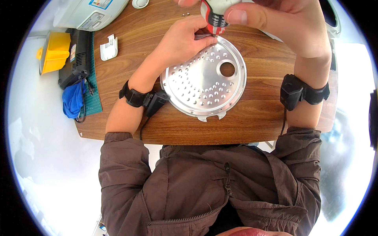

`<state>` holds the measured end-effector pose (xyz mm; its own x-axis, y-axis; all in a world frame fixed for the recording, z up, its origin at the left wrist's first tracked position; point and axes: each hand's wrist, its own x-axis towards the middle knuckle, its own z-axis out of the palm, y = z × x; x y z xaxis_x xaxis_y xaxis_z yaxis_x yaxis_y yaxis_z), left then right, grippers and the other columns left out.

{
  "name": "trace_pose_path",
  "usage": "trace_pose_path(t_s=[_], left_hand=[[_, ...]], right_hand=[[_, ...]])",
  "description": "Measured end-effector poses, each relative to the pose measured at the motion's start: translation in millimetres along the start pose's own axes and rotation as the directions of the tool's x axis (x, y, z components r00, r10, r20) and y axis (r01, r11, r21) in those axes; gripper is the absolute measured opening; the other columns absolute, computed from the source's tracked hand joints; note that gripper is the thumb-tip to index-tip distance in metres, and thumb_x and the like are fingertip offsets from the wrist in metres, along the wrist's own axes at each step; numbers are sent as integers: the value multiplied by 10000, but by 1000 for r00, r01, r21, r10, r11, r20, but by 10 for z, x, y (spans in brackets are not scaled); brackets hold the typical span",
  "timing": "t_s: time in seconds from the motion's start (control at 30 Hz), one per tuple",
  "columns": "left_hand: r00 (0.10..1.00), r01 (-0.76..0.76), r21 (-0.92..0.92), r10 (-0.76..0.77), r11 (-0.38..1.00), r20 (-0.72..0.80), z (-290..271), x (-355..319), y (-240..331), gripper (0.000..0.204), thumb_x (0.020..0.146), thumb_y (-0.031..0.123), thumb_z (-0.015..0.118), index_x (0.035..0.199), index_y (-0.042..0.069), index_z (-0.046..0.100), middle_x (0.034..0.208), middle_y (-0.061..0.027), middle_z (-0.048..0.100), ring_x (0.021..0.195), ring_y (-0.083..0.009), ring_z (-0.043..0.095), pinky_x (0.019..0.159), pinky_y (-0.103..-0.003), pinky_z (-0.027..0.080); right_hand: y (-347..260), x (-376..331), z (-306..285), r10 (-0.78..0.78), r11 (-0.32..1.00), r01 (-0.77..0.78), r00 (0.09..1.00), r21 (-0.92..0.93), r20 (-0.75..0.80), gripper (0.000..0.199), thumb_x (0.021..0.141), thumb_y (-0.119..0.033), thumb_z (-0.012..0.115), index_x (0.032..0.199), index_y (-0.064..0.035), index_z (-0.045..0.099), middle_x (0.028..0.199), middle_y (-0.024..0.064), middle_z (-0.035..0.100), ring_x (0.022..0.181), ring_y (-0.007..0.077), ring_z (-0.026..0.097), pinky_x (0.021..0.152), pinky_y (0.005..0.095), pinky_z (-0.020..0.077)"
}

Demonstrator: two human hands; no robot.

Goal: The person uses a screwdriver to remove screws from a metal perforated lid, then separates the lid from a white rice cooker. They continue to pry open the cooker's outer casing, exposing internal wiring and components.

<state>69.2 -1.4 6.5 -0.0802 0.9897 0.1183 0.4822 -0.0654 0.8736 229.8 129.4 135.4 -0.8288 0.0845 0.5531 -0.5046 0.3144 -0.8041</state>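
I find the round metal disc (202, 72) flat on the worktop (262, 104), extending bodyward from both sets of fingers, without a long axis. The left hand (180, 42) is nearer, at the far rim, fingers bent; I cannot confirm their hold. The right hand (281, 23) has fingers closed around a driver (216, 20), tip down near that rim.

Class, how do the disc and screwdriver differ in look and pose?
The disc is silver and round; the screwdriver is white, red and black. The disc lies flat; the screwdriver points downward. Both are touched: left hand on the disc, right hand on the screwdriver.
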Motion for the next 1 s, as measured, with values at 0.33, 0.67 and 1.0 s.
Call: trace_pose_path(t_s=[0.33, 0.67, 1.0], left_hand=[[1000, 12, 19, -13, 1000, 24, -6, 31, -92, 209, 897, 95, 759, 1088, 28, 704, 978, -92, 726, 893, -197, 701, 833, -342, 558], [1000, -5, 11, 5, 1000, -7, 0, 5, -102, 239, 893, 108, 772, 1105, 25, 699, 951, -107, 730, 922, -222, 712, 842, -346, 562], [999, -52, 30, 52, 998, -6, -5, 5, -115, 228, 906, 131, 767, 1093, 24, 693, 951, -88, 715, 879, -225, 695, 814, -349, 548]], right_hand=[[180, 54, -190, -230, 845, 237, 970, -479, 75, 416, 777, 93, 717, 1182, 5, 733, 1077, 107, 724, 1022, 185, 673, 879, 317, 550], [154, 43, -79, -291, 835, 284, 955, -470, 60, 313, 758, 4, 818, 1053, -28, 719, 1069, 62, 710, 963, 139, 679, 860, 268, 538], [177, 9, 96, -96, 995, 95, 994, -10, -59, 318, 808, 48, 789, 1117, 18, 716, 1072, 79, 735, 967, 128, 681, 829, 257, 562]])
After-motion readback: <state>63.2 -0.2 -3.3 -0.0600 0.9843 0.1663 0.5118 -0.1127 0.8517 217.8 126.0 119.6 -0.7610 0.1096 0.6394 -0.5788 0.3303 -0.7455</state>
